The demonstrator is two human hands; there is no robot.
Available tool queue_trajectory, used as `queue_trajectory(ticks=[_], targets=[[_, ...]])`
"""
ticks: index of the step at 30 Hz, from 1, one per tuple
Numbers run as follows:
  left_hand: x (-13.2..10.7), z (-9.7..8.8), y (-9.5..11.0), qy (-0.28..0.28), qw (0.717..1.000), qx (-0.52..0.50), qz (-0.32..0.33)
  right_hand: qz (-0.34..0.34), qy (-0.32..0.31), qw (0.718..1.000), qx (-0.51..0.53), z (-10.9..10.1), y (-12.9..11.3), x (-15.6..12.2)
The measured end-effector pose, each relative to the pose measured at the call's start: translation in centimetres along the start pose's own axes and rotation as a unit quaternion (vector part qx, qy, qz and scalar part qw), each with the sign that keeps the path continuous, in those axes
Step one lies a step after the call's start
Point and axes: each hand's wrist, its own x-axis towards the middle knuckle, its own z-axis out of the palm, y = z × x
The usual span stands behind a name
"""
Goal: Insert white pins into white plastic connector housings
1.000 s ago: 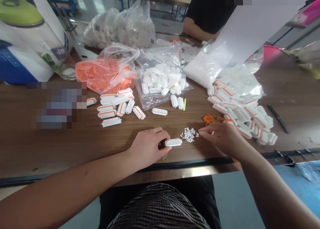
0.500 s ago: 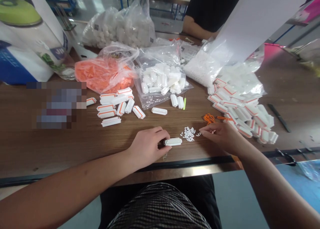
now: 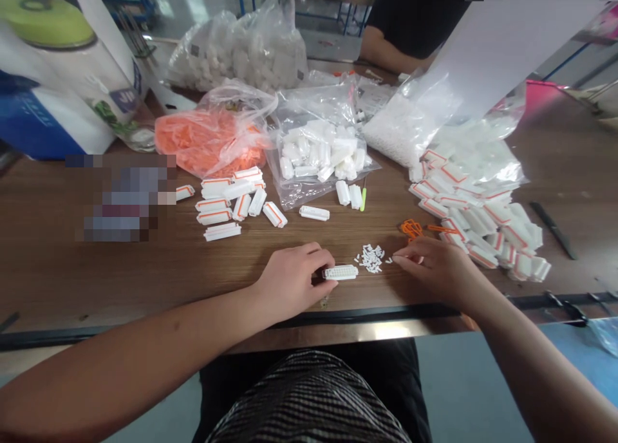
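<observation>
Between the thumb and fingers of my left hand [image 3: 297,279] is the left end of a white plastic connector housing [image 3: 342,273], its face with rows of small holes turned up. Just right of it lies a small heap of tiny white pins [image 3: 371,258]. My right hand [image 3: 432,266] is at the heap's right side, thumb and forefinger close together beside a stray pin or two. Whether a pin is between those fingertips is too small to make out. Orange frame-shaped clips [image 3: 411,228] lie just behind my right hand.
White housings with orange clips [image 3: 215,205] lie at left; a larger pile [image 3: 477,221] is at right. Behind are bags of orange parts [image 3: 207,140], white housings [image 3: 321,150] and white pins [image 3: 403,124]. A green-handled tool [image 3: 363,199] and a black stick [image 3: 553,230] lie on the table. Another person's arm [image 3: 393,51] rests opposite.
The whole view has shifted slightly, so everything appears a little further right. My left hand keeps its grip on the housing; my right hand stays by the pins with its fingers slightly changed.
</observation>
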Motion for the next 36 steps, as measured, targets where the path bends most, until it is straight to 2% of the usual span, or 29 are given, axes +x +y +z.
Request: queue_trajectory(ticks=[4,7,10,14,20,28,36], targets=[[0.0,0.1,0.0,-0.003,1.000,0.004,-0.005,-0.003,0.007,1.000,-0.027,-0.1,-0.6,0.2],[0.0,0.1,0.1,-0.011,1.000,0.007,-0.016,-0.016,0.041,0.999,0.032,-0.1,-3.0,0.3],[0.0,0.1,0.2,-0.013,1.000,0.004,-0.022,-0.098,0.038,0.985,0.134,0.6,-6.3,0.2],[0.0,0.1,0.2,-0.007,1.000,-0.003,-0.012,-0.179,0.013,0.974,0.140,2.5,-9.0,0.4],[-0.1,0.3,0.0,-0.003,1.000,-0.001,-0.005,-0.199,0.028,0.973,0.116,3.6,-9.0,0.7],[0.0,0.1,0.3,-0.021,1.000,0.007,-0.023,-0.239,0.019,0.970,0.043,2.7,-9.2,0.5],[-0.2,0.4,0.1,-0.006,1.000,0.003,-0.015,-0.275,0.082,0.956,-0.054,3.1,-10.0,-0.7]])
